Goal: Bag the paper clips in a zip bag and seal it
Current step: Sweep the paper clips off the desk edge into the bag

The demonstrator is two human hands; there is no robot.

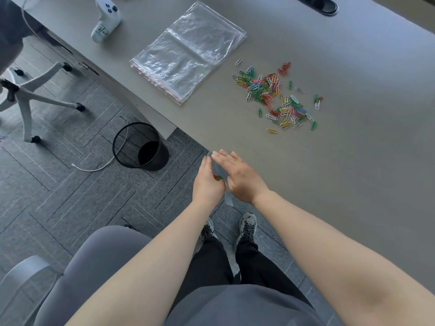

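Note:
A small clear zip bag (pixel 220 169) with a few coloured paper clips (pixel 217 177) inside hangs between my two hands, just off the table's near edge. My left hand (pixel 207 184) holds the bag from the left, its thumb hidden behind it. Fingers straight, my right hand (pixel 241 177) lies flat against the bag's right side, fingertips at its top edge. A loose pile of coloured paper clips (pixel 273 95) is spread on the grey table (pixel 353 149) to the far right. A stack of clear zip bags (pixel 188 52) lies at the far middle.
A white controller (pixel 106 18) sits at the table's far left corner. On the floor to the left stand a black mesh bin (pixel 138 147), a white cable (pixel 94 167) and an office chair base (pixel 26 95). My legs and shoes (pixel 247 222) are below the hands.

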